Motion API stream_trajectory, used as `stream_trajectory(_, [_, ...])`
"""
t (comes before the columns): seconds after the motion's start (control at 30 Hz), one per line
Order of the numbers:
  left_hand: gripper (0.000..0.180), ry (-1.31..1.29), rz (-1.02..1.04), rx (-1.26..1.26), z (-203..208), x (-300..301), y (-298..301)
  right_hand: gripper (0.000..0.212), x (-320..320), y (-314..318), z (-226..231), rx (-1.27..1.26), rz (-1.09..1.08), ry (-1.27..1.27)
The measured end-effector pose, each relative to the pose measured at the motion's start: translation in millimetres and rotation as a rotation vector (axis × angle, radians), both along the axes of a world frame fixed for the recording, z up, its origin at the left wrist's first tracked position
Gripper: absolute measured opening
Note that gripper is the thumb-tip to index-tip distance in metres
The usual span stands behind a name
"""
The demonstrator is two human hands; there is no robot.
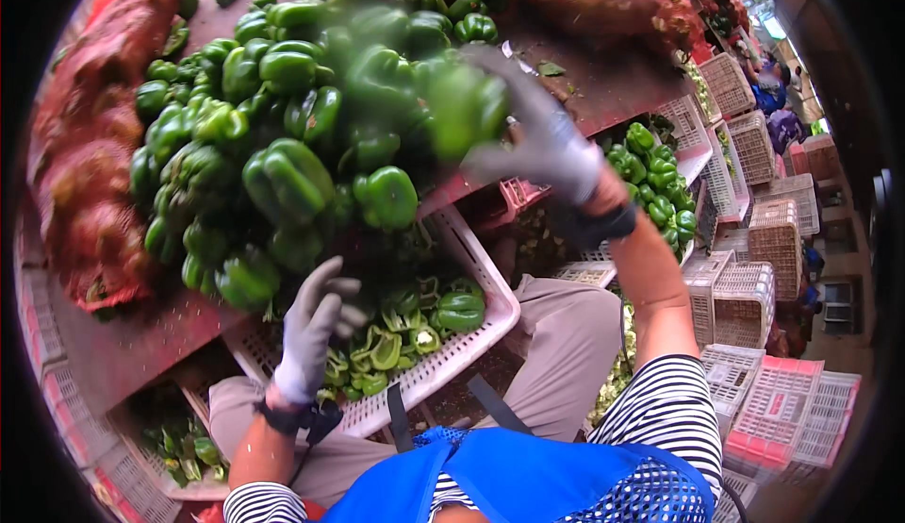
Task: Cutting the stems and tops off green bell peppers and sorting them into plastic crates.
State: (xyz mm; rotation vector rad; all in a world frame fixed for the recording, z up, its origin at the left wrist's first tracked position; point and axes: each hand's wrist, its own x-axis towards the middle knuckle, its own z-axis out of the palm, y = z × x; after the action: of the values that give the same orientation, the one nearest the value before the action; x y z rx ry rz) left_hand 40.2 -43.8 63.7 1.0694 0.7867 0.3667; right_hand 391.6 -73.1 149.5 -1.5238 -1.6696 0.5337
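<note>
A large heap of green bell peppers (287, 179) lies on the reddish work surface before me. My right hand (551, 141), in a pale glove and smeared by motion, is at the heap's right side. Between its thumb and fingers is a blurred bell pepper (462, 108). My left hand (316, 330), also gloved, holds nothing; its fingers are apart, below the near edge of the heap. Beside it, a white plastic crate (495, 287) at my lap holds cut pepper pieces (382, 348) and a whole-looking pepper (460, 311).
Red mesh sacks (94, 165) flank the heap at left and far right. On the right, a crate of peppers (660, 183) stands near stacked plastic crates (773, 240). Another crate with green pieces (189, 452) is at lower left. People are in the right background.
</note>
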Motion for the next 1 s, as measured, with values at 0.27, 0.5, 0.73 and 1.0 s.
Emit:
stream_trajectory(0.27, [0.05,-0.693,0.094,-0.394,-27,-2,-94,0.095,-182,-114,-5,-0.116,0.243,-0.182])
stream_trajectory(0.5, [0.05,-0.765,0.111,-0.604,-50,-50,-118,0.06,-125,-128,7,-0.032,0.254,-0.128])
stream_trajectory(0.73, [0.048,-0.692,0.173,-0.608,-84,-26,-122,0.049,76,-74,-77,-0.165,-0.527,-0.537])
stream_trajectory(1.0, [0.048,-0.723,0.226,-0.599,-93,27,-79,0.056,210,16,-140,-0.531,-0.746,-0.757])
